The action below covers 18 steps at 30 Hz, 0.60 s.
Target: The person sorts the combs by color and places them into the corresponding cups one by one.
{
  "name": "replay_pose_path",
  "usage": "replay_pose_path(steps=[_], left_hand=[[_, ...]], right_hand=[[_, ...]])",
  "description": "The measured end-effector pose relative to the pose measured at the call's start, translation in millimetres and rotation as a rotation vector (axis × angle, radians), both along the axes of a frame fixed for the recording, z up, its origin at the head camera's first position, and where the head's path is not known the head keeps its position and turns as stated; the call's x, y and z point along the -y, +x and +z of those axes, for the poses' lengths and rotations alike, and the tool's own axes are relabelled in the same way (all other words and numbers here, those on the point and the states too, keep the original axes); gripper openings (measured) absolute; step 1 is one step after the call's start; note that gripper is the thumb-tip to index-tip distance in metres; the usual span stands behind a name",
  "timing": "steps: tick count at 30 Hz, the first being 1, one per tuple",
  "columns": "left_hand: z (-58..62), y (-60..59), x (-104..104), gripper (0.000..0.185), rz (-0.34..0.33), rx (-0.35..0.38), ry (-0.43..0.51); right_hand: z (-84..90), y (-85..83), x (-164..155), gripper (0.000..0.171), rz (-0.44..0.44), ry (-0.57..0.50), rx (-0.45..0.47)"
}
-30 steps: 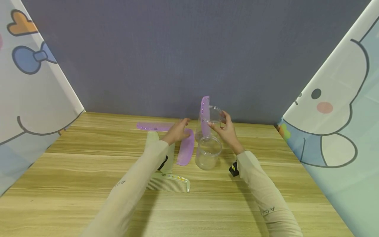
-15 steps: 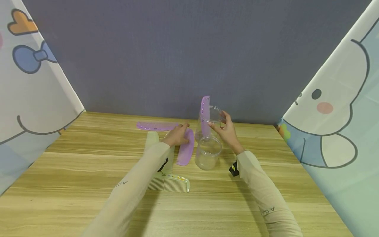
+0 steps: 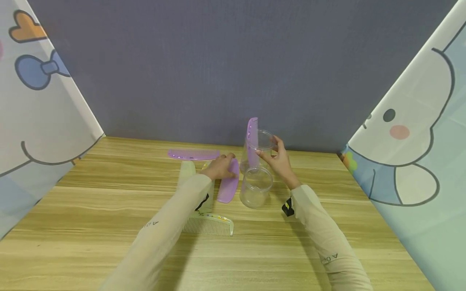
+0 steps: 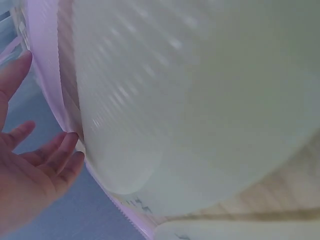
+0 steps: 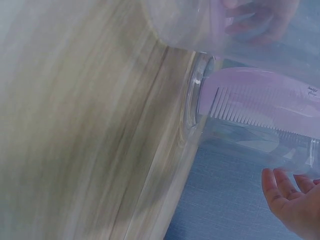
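Combs and clear cups under your hands

Nearest you, a pale green comb with coarse teeth lies flat; beyond it stands a round, see-through front cup. Your left hand meets a glossy, curved purple comb on the wood-grain table, thumb spread from fingers in the left wrist view. Your right hand holds the rear cup; only the right wrist view reveals lettering on its upright comb.
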<state>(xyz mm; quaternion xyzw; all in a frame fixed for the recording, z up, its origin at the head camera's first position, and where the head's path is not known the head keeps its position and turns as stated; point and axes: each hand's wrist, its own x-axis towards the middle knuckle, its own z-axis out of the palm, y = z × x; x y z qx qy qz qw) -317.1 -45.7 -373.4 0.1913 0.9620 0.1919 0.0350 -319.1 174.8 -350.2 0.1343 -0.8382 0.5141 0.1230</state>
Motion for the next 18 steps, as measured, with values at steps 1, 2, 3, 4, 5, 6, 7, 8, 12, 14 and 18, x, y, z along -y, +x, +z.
replay_pose_path(steps=[1,2,3,4,5,6,7,8,12,14,18], left_hand=[[-0.7,-0.3,-0.7,0.075,0.003,0.001,-0.004],[-1.0,-0.2,-1.5,0.076,0.008,0.005,-0.003],[-1.2,0.2,-2.2,0.076,0.013,0.009,-0.003],[-1.3,0.6,-3.0,0.076,0.019,0.01,-0.002],[-1.1,1.3,-3.9,0.076,0.026,0.013,0.004],[-0.8,2.0,-4.8,0.075,0.031,0.017,0.008],[-0.5,2.6,-5.7,0.075,0.035,0.019,0.011],[0.1,3.5,-6.7,0.075,0.04,0.024,0.013],[0.0,4.3,-10.1,0.076,0.063,0.036,0.006],[-0.1,4.2,-11.4,0.076,0.075,0.043,0.009],[-0.2,3.7,-13.0,0.076,0.085,0.049,0.023]], right_hand=[[0.2,0.0,-0.2,0.084,0.001,0.002,-0.001],[0.4,0.0,-0.4,0.083,0.003,0.003,-0.003],[0.5,0.0,-0.5,0.082,0.004,0.001,-0.003],[0.9,0.2,-0.4,0.082,0.008,-0.003,-0.006],[1.7,0.8,-0.3,0.081,0.013,-0.01,-0.009],[2.9,1.6,-0.1,0.08,0.021,-0.019,-0.009],[5.9,4.3,1.1,0.08,0.026,-0.022,-0.008],[9.1,7.1,2.6,0.079,0.03,-0.029,-0.004],[14.8,12.5,6.0,0.078,0.031,-0.04,0.005],[18.6,16.9,8.3,0.077,0.028,-0.04,0.008],[24.6,24.2,11.1,0.076,0.029,-0.037,0.004]])
